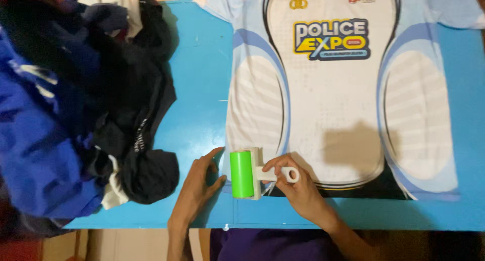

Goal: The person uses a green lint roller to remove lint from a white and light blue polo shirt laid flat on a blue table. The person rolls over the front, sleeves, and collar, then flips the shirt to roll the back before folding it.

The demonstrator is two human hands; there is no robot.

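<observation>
A white sports shirt with light blue curved panels lies spread flat, front up, on a blue table. At its near left hem sits a lint roller with a green drum and a white handle. My right hand grips that white handle from the right. My left hand rests flat on the table, fingers apart, its fingertips touching the left side of the green drum.
A heap of dark blue, black and white clothes covers the left part of the table and hangs over its left edge. The table's near edge runs just in front of my wrists.
</observation>
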